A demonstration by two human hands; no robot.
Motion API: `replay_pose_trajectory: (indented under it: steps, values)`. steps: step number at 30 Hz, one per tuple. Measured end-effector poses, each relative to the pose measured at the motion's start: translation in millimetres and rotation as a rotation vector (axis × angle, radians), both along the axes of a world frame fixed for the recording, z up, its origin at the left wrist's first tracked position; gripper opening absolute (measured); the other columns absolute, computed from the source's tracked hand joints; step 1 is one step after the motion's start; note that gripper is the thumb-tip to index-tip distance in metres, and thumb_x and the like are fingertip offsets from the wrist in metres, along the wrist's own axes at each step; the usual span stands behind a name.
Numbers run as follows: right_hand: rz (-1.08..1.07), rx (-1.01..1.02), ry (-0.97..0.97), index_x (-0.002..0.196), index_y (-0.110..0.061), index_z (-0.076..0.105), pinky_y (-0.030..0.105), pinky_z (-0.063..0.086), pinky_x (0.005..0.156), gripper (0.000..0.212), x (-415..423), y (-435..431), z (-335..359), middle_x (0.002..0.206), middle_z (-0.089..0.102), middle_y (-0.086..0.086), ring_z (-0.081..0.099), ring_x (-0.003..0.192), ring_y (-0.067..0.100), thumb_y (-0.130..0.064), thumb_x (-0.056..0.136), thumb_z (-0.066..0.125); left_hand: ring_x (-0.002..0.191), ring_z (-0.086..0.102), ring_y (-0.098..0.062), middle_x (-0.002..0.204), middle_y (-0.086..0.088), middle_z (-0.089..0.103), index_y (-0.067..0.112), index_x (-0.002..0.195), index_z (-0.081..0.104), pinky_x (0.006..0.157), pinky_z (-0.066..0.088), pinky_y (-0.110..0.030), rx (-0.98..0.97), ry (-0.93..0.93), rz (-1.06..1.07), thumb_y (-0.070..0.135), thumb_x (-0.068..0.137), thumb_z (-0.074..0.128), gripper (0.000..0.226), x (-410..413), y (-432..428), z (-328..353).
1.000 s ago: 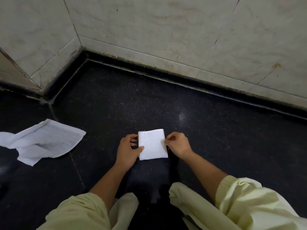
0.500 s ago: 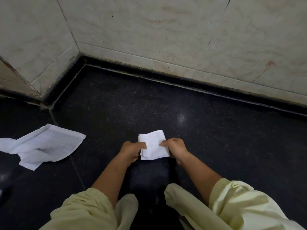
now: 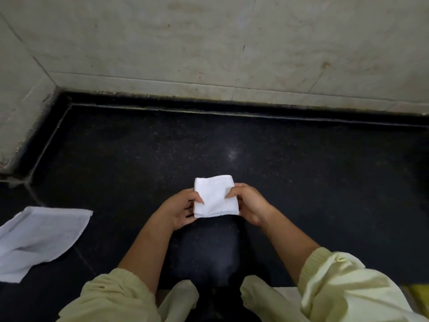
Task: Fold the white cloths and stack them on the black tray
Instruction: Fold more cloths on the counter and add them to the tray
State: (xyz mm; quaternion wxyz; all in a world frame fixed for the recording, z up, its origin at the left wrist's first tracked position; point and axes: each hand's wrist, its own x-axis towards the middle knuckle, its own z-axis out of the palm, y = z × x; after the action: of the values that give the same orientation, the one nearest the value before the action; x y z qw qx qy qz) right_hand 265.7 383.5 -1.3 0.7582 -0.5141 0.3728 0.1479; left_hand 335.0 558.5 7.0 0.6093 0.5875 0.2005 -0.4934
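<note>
The floor (image 3: 301, 177) is black, speckled stone with a faint sheen. It meets 2 pale, marbled walls (image 3: 209, 43) that join in a corner at the upper left, and a dark skirting strip (image 3: 209, 104) runs along their base.

The person reaches forward and down with both arms, their pale yellow sleeves (image 3: 336, 287) pushed up the forearms. The left hand (image 3: 181, 211) grips the left edge of the folded white cloth (image 3: 214, 197), thumb on top and fingers curled beneath. The right hand (image 3: 249, 203) pinches the right edge the same way. The folded white cloth is a small, thick square held between the 2 hands at centre frame, over the dark floor. Whether its underside rests on the floor cannot be told.

A second white cloth (image 3: 39, 240) lies spread and rumpled on the floor, well apart to the left, with its far side cut off by the frame edge. The fingers under the folded cloth are hidden. A yellow shape (image 3: 419, 296) at the bottom right corner is too cropped to identify.
</note>
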Motion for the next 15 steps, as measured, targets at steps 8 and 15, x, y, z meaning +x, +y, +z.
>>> replay_pose_trajectory:
  steps: [8,15]
  values:
    - [-0.191,-0.076,-0.035,0.117,-0.007,0.060,0.044,0.055,0.081,0.045,-57,-69,18,0.113,0.069,0.014,0.066,0.101,0.033,0.004,0.073,0.060,0.100,0.065,-0.020,0.114,-0.002,0.068,0.026,0.119,0.060,0.070,0.050,-0.034,-0.056,-0.160,-0.214,-0.002,0.077,0.059,0.050,-27,-75,14]
    - [-0.333,-0.103,-0.124,0.105,-0.012,0.061,0.041,0.053,0.079,0.028,-143,-159,46,0.099,0.068,0.010,0.064,0.092,0.028,0.000,0.080,0.053,0.092,0.068,-0.017,0.106,-0.001,0.072,0.025,0.116,0.060,0.069,0.054,-0.032,-0.106,-0.313,-0.293,0.007,0.081,0.067,0.040,-94,-176,34]
